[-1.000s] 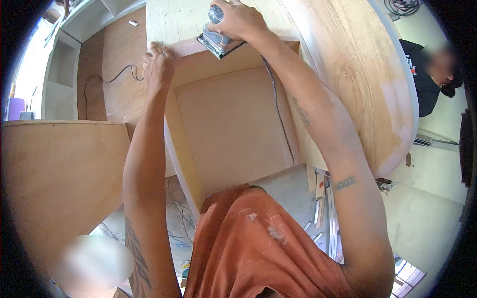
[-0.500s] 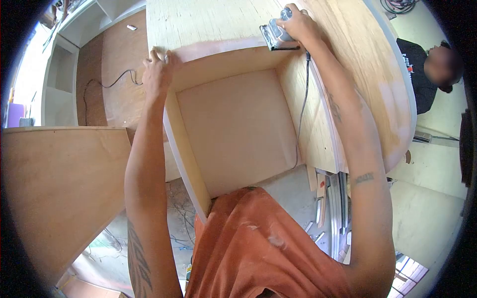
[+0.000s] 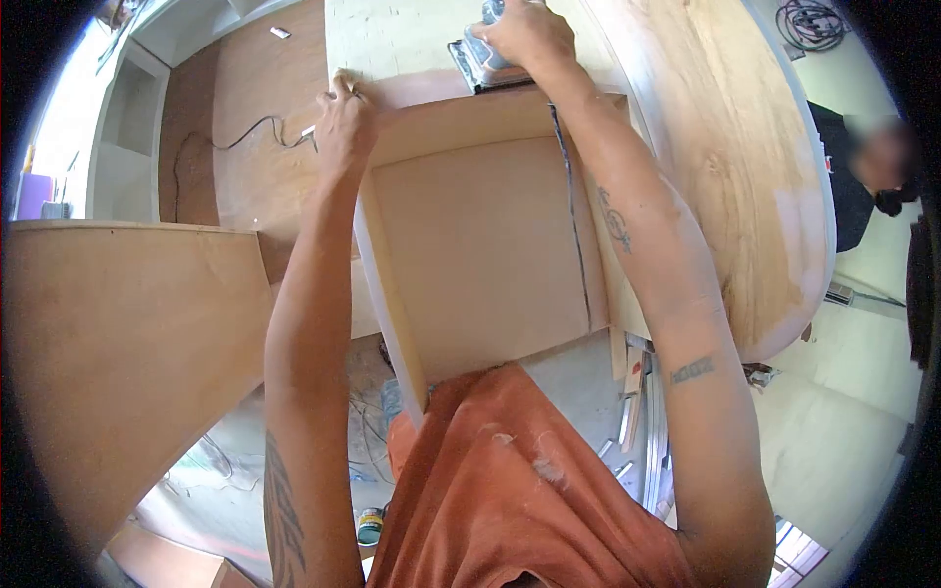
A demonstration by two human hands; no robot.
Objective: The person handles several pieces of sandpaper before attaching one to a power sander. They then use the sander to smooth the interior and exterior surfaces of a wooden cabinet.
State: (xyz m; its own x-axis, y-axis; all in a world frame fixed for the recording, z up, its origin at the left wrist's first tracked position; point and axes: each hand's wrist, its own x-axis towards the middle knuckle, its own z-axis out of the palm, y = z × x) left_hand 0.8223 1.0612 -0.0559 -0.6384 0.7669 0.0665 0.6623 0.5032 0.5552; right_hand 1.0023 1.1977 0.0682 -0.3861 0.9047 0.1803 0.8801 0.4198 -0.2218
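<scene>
Leftward slid the grey palm sander (image 3: 483, 61), clasped in the right hand (image 3: 529, 37). Left hand (image 3: 345, 122) grips the pale plywood box (image 3: 480, 245) corner; best keep the pad flat.

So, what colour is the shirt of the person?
The shirt is rust orange with white smears; the head view shows it.

The right hand (image 3: 529, 34) clasps a grey sander (image 3: 480, 61) pressed flat on the upper edge of an open plywood box (image 3: 392, 284), near the middle. The left hand (image 3: 345, 122) grips that edge at its left corner, and the sander's cord (image 3: 571, 216) hangs down inside the box.
</scene>
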